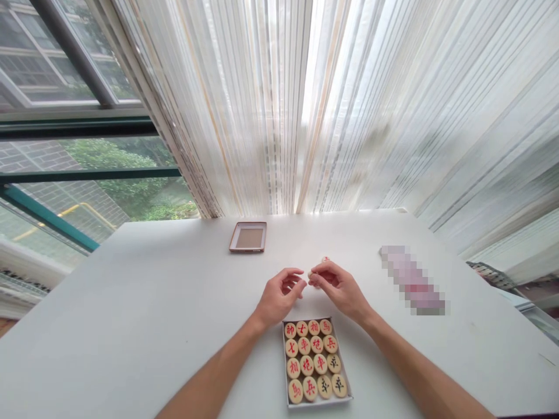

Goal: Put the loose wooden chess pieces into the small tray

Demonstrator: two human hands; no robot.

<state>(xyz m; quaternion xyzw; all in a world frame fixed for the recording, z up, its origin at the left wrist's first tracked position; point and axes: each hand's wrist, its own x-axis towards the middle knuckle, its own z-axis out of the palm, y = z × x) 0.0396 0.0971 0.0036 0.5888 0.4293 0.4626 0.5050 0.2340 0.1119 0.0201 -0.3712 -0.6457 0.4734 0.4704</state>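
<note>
My right hand (338,286) pinches a round wooden Chinese chess piece (310,275) between thumb and fingertips. Just left of it is my left hand (282,294), fingers loosely curled and apart, with nothing visible in it. Another chess piece (325,259) with a red character lies on the table behind my right hand, partly covered by it. Between my forearms sits a shallow white box (320,404) filled with rows of chess pieces (307,365). Most characters on them are red; a few at the lower right are black.
The white table (131,326) ends at a striped sheer curtain (279,116). A small brown-rimmed tray or lid (248,250) lies toward the back. A blurred-out pinkish object (413,282) rests on the right. At left is a window (87,174).
</note>
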